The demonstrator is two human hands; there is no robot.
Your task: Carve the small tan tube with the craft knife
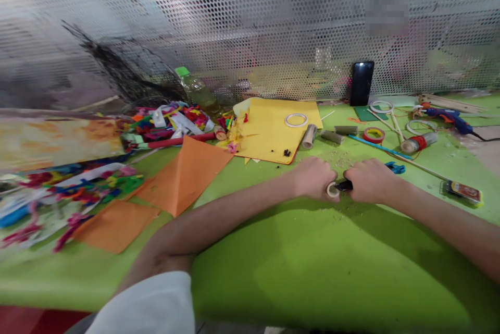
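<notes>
My left hand (315, 176) is closed around a short hollow tube, with its pale round end (332, 190) turned toward my right hand. Fingers of my right hand (371, 180) wrap around a tool with a dark tip (344, 185); the tip reaches the tube's open end. Most of the tool is hidden in the fist, so its exact kind cannot be told. A blue piece (395, 168) shows behind the right wrist; whether it belongs to the tool is unclear. Pale shavings (339, 159) lie scattered around both hands on the green table (312, 271).
Similar tubes (310, 136) lie beyond my hands near yellow sheets (273, 125). To the right are a red tape roll (374, 135), a blue glue gun (449, 118) and an upright phone (361, 84). Orange paper (183, 175) and colourful scraps (97, 188) cover the left.
</notes>
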